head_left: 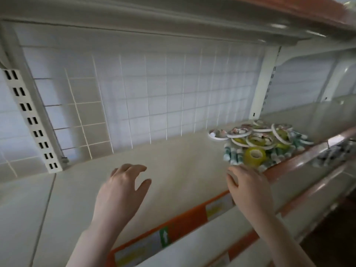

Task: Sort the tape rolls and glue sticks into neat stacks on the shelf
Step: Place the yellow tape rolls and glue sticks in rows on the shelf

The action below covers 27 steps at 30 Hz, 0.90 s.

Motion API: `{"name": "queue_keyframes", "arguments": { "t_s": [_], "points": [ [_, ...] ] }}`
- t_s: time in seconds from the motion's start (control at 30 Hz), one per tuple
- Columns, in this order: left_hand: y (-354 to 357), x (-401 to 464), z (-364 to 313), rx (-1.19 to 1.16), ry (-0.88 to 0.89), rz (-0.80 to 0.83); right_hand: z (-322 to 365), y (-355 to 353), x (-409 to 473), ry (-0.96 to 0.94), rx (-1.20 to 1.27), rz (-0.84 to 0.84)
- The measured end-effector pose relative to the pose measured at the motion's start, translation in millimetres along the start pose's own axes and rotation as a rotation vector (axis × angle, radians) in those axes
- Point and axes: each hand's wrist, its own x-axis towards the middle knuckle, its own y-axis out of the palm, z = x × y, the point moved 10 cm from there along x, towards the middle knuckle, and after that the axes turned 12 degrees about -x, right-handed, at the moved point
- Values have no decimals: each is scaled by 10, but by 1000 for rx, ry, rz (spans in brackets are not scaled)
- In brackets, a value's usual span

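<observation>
We see a smooth beige shelf (173, 160) with wire grid back (154, 89); round tape rolls (256, 139) piled right. Our left hand (123, 191) is relaxed open; right hand (248, 187) we cannot tell.

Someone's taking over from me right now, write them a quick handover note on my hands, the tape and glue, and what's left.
Left hand: open, hovering over bare shelf, holding nothing.
Right hand: at the near edge of the pile, by the yellow tape roll; whether it grips anything is unclear.
Tape rolls and glue sticks: all mixed in one heap at the shelf's right end.
Done: no neat stacks visible.
Left: separate rolls from sticks and stack each.
</observation>
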Motion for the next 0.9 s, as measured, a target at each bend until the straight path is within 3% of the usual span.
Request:
{"name": "queue_keyframes", "arguments": {
  "t_s": [0.2, 0.4, 0.7, 0.9],
  "points": [
    [636, 270, -271, 67, -90, 10, -675, 453, 351, -10, 118, 26],
    [1286, 539, -625, 113, -231, -51, -1218, 905, 779, -141, 259, 66],
    [2292, 1270, -1261, 113, -272, 189, -1582, 1184, 1222, -242, 410, 146],
    [2649, 1378, -1223, 111, -341, 345, -1524, 1310, 1195, -275, 463, 188]
  ]
}}
